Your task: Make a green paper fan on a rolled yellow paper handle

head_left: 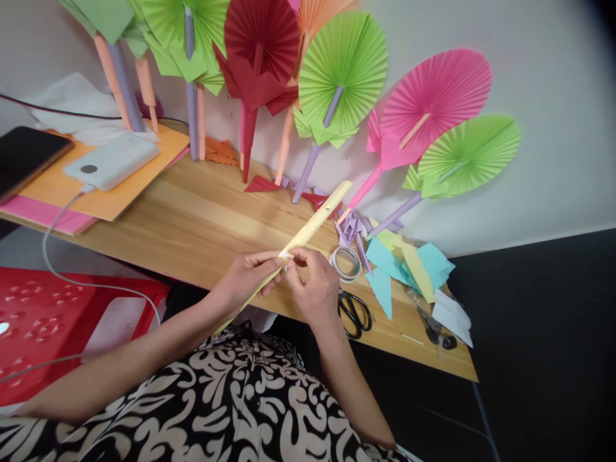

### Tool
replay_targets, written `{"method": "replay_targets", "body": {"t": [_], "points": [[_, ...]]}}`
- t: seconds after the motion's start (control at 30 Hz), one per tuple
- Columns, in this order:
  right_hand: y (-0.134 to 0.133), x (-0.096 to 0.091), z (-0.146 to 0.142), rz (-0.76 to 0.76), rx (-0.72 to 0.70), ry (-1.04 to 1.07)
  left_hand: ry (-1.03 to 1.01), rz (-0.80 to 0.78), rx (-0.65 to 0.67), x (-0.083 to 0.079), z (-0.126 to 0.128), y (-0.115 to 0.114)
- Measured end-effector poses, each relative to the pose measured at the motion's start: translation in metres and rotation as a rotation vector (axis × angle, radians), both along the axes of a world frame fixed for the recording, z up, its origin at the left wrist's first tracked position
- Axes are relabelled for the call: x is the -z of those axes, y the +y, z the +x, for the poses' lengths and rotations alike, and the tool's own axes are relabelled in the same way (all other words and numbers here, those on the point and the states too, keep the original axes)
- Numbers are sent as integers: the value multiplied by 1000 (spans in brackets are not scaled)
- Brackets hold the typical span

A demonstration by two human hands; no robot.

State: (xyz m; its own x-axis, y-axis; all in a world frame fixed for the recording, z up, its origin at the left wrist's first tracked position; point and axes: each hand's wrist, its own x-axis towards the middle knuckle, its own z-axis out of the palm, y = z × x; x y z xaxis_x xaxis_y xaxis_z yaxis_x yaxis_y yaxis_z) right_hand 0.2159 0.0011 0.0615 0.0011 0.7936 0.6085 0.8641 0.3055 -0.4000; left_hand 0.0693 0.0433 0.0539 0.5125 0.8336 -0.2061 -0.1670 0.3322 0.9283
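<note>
Yellow paper tube (315, 221), long, slim | hands (312, 279) together, pinching its middle | pleated round fans (359, 54) beyond

Soft, even light leaves faint shadows on the pale grey wall (543, 128) and a mild sheen on the light-brown wooden tabletop (192, 212), with slight blur, edge stretching and a dark upper-right corner.

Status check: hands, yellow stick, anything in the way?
Left hand gripping yellow stick. Right hand pinching white piece on it. Tape roll, scissors nearby, not blocking.
</note>
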Motion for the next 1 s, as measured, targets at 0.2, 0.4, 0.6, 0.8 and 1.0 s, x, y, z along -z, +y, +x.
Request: {"method": "replay_targets", "body": {"t": [0.2, 0.4, 0.6, 0.8, 1.0], "points": [[-1, 2, 2, -20, 1, 37, 3, 15, 14, 0, 0, 1], [-9, -3, 5, 22, -15, -21, 83, 133, 53, 5, -6, 6], [-19, -17, 9, 58, -92, -126, 294, 421, 106, 10, -16, 13], [-19, -13, 10, -65, -165, -274, 498, 641, 169, 16, -25, 14], [-15, 3, 6, -227, -236, -326, 634, 761, 290, 22, -39, 15]]}}
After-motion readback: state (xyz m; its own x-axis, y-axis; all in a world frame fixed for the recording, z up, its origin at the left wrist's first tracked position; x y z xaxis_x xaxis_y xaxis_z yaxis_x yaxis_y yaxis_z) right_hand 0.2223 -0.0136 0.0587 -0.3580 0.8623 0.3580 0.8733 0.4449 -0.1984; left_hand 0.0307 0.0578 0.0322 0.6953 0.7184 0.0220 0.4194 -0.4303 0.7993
